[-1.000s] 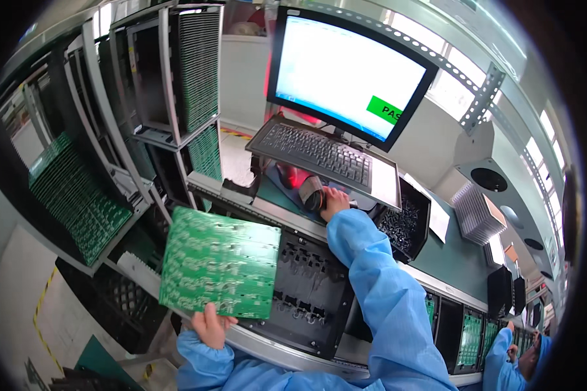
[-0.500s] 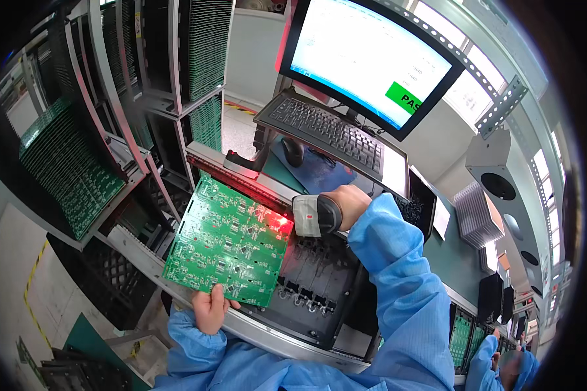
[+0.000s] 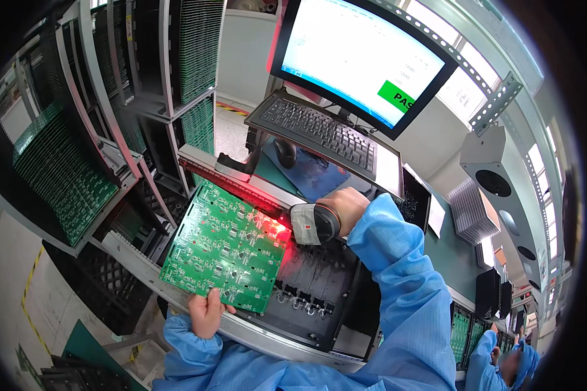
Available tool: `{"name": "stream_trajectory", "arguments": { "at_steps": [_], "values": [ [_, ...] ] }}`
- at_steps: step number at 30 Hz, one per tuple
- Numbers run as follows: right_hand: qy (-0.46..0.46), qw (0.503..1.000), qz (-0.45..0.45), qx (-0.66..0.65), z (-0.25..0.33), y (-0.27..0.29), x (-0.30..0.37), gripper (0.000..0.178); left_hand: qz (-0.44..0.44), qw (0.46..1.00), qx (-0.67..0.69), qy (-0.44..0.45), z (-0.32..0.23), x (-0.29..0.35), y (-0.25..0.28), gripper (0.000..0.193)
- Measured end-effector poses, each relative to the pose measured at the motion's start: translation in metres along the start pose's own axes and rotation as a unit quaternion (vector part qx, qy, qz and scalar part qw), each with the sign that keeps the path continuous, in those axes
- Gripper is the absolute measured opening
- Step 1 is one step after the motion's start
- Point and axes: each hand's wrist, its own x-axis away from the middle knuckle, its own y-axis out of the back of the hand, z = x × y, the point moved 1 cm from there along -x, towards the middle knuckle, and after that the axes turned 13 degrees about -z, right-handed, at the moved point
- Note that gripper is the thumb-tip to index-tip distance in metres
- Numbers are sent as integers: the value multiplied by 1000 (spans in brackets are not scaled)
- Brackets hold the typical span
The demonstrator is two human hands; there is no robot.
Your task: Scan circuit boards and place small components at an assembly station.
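Background monitor (image 3: pixel 346 55) shows lettered green box (image 3: pixel 395 96); left hand (image 3: pixel 205 314) pinches circuit board (image 3: pixel 223 244), right hand (image 3: pixel 347 207) grips scanner (image 3: pixel 313 223)

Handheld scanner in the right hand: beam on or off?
On. Red light spills from the scanner in the right hand onto the nearby edge of the green circuit board.

- Board (image 3: pixel 223 251): green, squarish, crowded with rows of small parts; its near edge is gripped by the left hand (image 3: pixel 206 315). In view it spans the conveyor (image 3: pixel 254 335) from far edge to near edge; its far right corner glows red.
- Scanner (image 3: pixel 314 224): black, head wrapped in pale grey, held by the right hand (image 3: pixel 347 208), facing that corner, just beside it.
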Motion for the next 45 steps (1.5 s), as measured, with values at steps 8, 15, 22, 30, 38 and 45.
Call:
{"name": "stream_trajectory", "arguments": {
  "at_steps": [8,15,22,30,38,45],
  "values": [
    [25,994,66,79,4,9,3,32,15,1000,-21,-10,0,-3,-1,24],
    [32,995,65,69,-4,4,14,37,25,1000,2,-14,-1,1,-1,22],
    [-44,998,-35,20,-19,-8,13,35,13,1000,-6,8,-8,0,0,17],
    [-197,961,-192,17,-151,-114,-39,59,-19,999,26,23,-7,-2,-3,18],
    [-82,958,-272,-32,35,-24,52,68,-24,998,-45,-22,20,15,-14,23],
    [-174,958,-227,-5,169,-11,179,76,214,966,-145,-30,-61,48,-79,23]
  ]
}}
